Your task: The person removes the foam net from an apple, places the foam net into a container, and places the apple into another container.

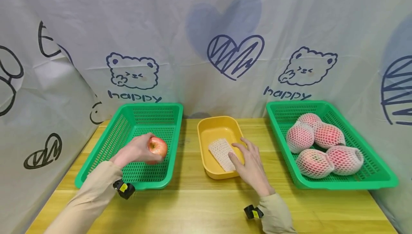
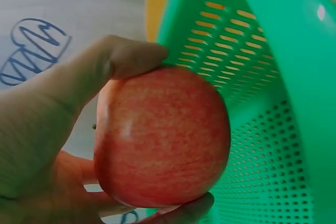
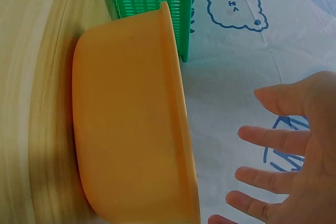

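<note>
Fingers (image 2: 191, 208) of the left hand (image 1: 138, 150) pinch a red apple (image 1: 157, 146), bare, thumb on one side, the rest on the other. Apple is at the left green basket (image 1: 154, 185), over its perforated floor; can't tell if it touches down. Right hand (image 1: 252, 164): fingers spread, nothing held, above the right rim of the yellow tub (image 1: 219, 175). White foam net (image 1: 222, 153) lies flat in tub. Right green basket (image 1: 351, 183) has five netted fruits (image 1: 315, 163), bunched together. All on a wooden surface (image 1: 193, 209), printed cloth (image 1: 180, 30) behind.
</note>
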Demonstrator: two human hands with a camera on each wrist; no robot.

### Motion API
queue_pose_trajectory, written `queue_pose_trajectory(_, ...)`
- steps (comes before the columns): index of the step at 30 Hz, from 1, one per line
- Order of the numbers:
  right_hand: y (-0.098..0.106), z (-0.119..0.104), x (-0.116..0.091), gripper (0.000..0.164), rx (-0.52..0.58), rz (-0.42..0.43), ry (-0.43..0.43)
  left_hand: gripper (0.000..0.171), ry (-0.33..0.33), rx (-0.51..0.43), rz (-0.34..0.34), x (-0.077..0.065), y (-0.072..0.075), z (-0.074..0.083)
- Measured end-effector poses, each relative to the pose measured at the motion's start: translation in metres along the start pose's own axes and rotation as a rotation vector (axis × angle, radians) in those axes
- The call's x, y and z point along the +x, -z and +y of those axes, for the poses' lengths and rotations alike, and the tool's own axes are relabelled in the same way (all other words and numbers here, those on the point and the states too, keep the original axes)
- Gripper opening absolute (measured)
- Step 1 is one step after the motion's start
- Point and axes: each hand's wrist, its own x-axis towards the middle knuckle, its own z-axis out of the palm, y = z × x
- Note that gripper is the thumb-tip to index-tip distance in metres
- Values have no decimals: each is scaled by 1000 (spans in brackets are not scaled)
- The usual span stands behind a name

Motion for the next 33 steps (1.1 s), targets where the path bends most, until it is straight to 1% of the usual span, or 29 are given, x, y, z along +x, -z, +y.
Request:
queue_pose_trajectory(2,0,-1,0,43,-3,-5,1,69,22,6,-43,3,-3,-3)
queue_pose_trajectory(5,0,-1,0,44,-2,-9,4,66,34,1,-89,5,-6,-8)
queue_pose_trajectory(8,-1,-1,0,43,0,-16,6,65,41,5,-116,7,-10,-11)
queue_pose_trajectory(15,-2,-1,-1,43,-2,-37,6,58,53,39,-130,8,-19,-11)
queue_pose_trajectory(21,-3,0,-1,43,-8,-36,11,55,100,58,-180,8,-24,-9)
queue_pose_trajectory(24,-3,0,-1,43,-7,-37,6,56,112,66,-195,7,-25,-8)
queue_pose_trajectory(27,-3,0,-1,44,-9,-37,3,56,112,79,-198,6,-27,-8)
queue_pose_trajectory(30,-3,0,-1,44,-9,-39,1,52,101,79,-194,6,-29,-9)
queue_pose_trajectory(33,-3,0,-1,44,-5,-44,-2,50,99,58,-186,5,-31,-10)
